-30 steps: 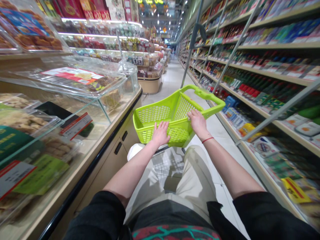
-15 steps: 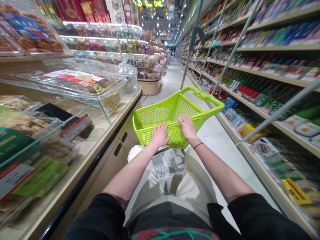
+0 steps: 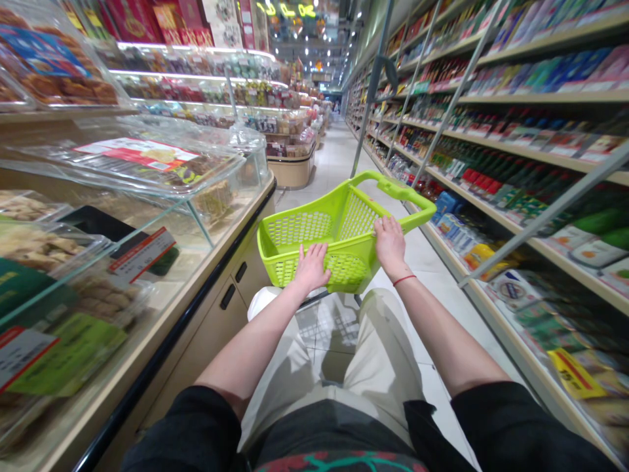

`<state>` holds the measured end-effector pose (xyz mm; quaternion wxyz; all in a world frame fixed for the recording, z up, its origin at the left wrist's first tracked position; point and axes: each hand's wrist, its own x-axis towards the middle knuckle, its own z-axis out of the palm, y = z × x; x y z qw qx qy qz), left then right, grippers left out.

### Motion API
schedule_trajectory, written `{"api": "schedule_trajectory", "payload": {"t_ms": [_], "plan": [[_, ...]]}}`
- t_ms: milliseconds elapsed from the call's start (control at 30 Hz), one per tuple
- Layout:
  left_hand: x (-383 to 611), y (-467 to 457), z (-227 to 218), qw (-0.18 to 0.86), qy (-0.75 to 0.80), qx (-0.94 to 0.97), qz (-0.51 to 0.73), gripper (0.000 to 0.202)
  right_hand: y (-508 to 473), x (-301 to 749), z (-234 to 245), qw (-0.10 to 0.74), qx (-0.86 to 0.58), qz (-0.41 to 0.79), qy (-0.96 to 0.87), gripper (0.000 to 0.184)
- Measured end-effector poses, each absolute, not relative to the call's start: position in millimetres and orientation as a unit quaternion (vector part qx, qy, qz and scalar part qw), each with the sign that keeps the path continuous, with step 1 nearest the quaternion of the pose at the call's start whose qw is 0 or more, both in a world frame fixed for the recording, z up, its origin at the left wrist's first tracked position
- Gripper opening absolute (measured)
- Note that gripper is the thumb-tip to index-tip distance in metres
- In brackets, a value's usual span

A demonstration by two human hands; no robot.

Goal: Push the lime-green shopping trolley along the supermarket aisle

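A bright green plastic shopping cart [image 3: 289,262] with perforated basket walls stands before my knees, its looped handle [image 3: 422,213] at the far right end. My left hand [image 3: 312,265] is closed over the near rim around its middle, fingertips on the edge and thumb against the outer wall. Farther right on that same rim, close to the handle end, my right hand [image 3: 391,245] hooks its fingers over the edge; a thin red cord circles its wrist. Part of a dark frame shows beneath the basket.
Along the left runs a wooden counter [image 3: 206,282] with glass dividers and packaged food. Tall shelves [image 3: 540,137] of bottles and packets line the right, with slanting grey metal bars [image 3: 555,213] before them. A tiled aisle [image 3: 334,141] stretches ahead past a rounded display [image 3: 292,170].
My right hand has slid to the right along the cart's rim, toward the handle end. My left hand keeps its place on the rim. The view has shifted slightly.
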<state>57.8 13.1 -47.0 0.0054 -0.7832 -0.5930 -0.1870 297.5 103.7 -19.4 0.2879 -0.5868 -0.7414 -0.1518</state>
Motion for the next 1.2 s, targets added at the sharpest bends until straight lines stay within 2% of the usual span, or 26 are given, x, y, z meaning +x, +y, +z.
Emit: {"api": "schedule_trajectory", "payload": {"t_ms": [167, 333, 633, 933, 1100, 1200], "plan": [[56, 13, -48, 0.005, -0.595, -0.781, -0.191, 0.075, 88, 270, -31, 0.241, -0.534, -0.142, -0.798, 0.047], [54, 13, -51, 0.014, -0.592, -0.783, -0.189, 0.076, 86, 283, -21, 0.212, -0.504, -0.151, -0.823, 0.052], [54, 14, -52, 0.015, -0.593, -0.782, -0.193, 0.073, 114, 349, 8, 0.247, -0.585, -0.192, -0.748, 0.042], [78, 20, -34, 0.039, -0.569, -0.803, -0.173, 0.079, 89, 303, -5, 0.2, -0.558, -0.185, -0.784, 0.045], [104, 35, -30, -0.027, -0.59, -0.79, -0.162, 0.09, 86, 300, -7, 0.195, -0.514, -0.186, -0.815, 0.048], [104, 39, -35, -0.034, -0.582, -0.796, -0.163, 0.088, 101, 324, 1, 0.208, -0.52, -0.194, -0.805, 0.045]]}}
